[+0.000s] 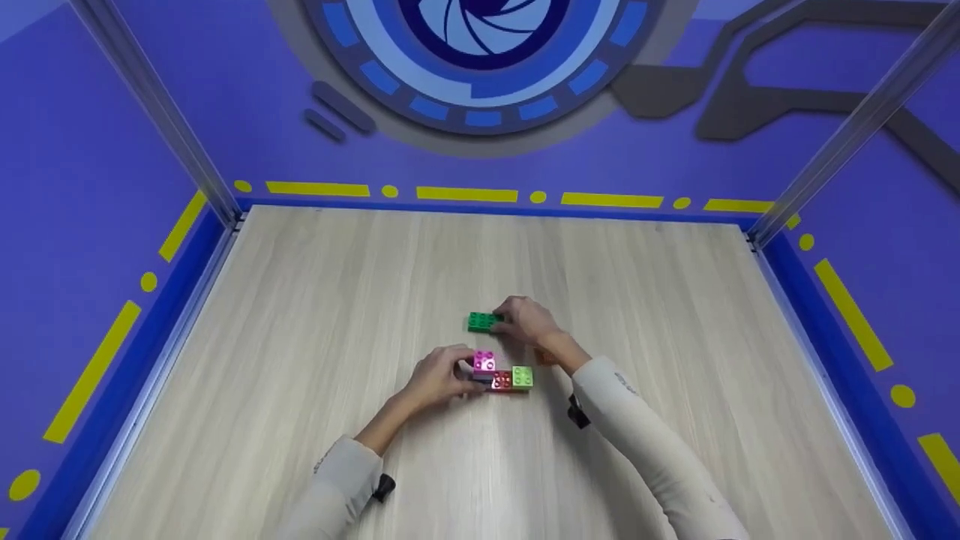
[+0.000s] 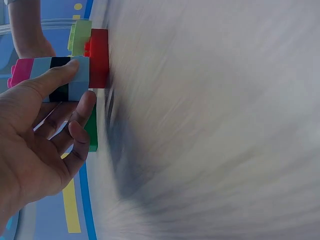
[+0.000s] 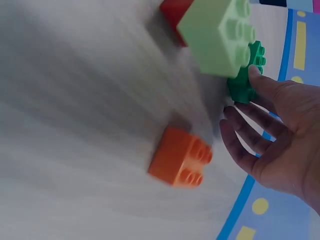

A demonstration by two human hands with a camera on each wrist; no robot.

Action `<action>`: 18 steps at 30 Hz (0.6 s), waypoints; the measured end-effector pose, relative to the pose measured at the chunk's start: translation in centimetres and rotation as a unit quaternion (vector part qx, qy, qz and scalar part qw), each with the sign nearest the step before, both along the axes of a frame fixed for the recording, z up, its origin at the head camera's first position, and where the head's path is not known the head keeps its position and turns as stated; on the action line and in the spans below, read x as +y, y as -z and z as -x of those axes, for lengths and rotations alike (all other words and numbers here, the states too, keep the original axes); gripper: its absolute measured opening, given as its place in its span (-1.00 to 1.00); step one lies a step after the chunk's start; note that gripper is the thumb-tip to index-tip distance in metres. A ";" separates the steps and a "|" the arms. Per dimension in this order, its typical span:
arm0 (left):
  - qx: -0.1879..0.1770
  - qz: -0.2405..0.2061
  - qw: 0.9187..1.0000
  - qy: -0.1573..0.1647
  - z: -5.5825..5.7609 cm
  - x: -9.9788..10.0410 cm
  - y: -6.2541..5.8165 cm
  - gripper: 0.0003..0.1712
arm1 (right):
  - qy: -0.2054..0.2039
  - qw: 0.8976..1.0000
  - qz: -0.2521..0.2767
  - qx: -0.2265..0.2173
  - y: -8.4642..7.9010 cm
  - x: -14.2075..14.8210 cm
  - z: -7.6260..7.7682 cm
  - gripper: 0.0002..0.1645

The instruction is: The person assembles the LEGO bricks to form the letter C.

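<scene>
1. Center of the head view: a right hand (image 1: pixel 529 321) pinches the right end of a green brick (image 1: pixel 480 322) between thumb and forefinger; its other fingers curl loosely, spread slightly apart in the right wrist view.
2. The green brick's long axis runs left to right across the head frame, studs facing up; whether it touches the wooden tabletop (image 1: pixel 337 300) cannot be told.
3. Just below it in the frame, a left hand (image 1: pixel 442 375) grips an upright stack, thumb on one side and fingers on the other.
4. The left wrist view shows the stack's layers, its long axis pointing frame left: a pink brick (image 2: pixel 22 71) at the tip, then light blue, black and light blue.
5. The stack stands on a red brick (image 2: pixel 99 59) whose length runs left to right in the head view; a light green brick (image 1: pixel 523 377) caps its right end.
6. An orange brick (image 3: pixel 175 157) sits alone, lower center of the right wrist view.
</scene>
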State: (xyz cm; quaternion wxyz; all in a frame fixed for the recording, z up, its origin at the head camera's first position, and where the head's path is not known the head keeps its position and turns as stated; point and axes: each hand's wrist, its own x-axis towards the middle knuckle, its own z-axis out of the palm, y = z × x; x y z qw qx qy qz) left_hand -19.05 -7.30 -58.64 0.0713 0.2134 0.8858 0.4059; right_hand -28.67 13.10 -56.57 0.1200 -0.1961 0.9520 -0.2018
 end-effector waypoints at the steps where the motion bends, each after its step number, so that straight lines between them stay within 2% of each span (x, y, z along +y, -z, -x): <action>1: -0.002 -0.002 1.000 0.000 0.0 0.0 0.0 -0.64 | 0.003 1.000 0.008 -0.006 0.0 0.4 -0.1 -0.58; 7: -0.010 -0.013 1.000 0.000 0.0 0.0 0.1 -0.62 | 0.019 0.998 0.044 -0.035 0.1 2.3 -0.6 -0.57; 14: -0.008 -0.008 1.000 0.003 0.0 -0.1 0.0 -0.64 | 0.016 0.998 0.048 -0.029 0.4 2.6 -1.4 -0.49; 18: -0.011 -0.009 1.000 0.001 -0.1 0.1 0.0 -0.63 | 0.031 0.997 0.062 -0.015 0.9 2.7 -1.8 -0.46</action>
